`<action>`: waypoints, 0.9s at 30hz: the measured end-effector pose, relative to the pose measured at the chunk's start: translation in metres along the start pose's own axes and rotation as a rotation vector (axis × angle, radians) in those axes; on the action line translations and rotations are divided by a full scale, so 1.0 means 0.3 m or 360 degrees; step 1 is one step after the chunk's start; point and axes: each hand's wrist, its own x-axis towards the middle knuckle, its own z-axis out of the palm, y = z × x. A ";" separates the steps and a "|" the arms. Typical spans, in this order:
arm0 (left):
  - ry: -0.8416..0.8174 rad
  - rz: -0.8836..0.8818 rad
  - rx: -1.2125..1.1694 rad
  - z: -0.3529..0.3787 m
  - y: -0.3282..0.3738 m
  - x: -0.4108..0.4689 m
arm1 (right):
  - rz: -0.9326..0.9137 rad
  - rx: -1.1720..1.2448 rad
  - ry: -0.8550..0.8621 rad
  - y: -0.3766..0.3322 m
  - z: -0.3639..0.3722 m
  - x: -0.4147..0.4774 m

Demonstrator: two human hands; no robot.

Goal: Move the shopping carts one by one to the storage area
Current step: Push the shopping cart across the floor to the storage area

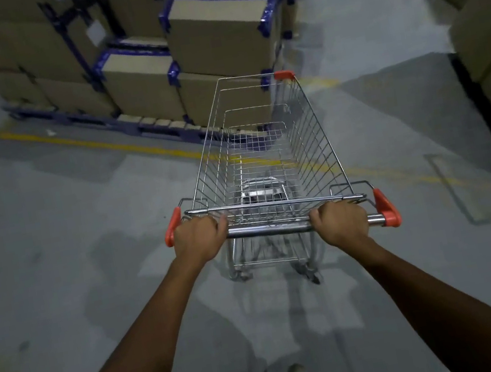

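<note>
Chrome wire shopping cart [262,156] sits mid-floor, basket empty, so prob light and rigid, rolls easy. Best hold: the handle bar [270,230]. Left hand [198,238] and right hand [340,221] both wrap it w/ curled fingers. Long axis runs 6 to 12 o'clock, nose at 12, toward stacked cardboard boxes [221,36].
</note>
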 end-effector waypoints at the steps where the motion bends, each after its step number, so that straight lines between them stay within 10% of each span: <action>1: -0.0002 -0.0034 0.0007 0.000 -0.021 0.000 | -0.0032 -0.0019 -0.0008 -0.025 -0.005 0.018; 27: 0.0059 -0.0886 -0.0086 0.020 -0.853 0.106 | -0.0791 -0.0043 -0.0021 -1.003 -0.024 0.557</action>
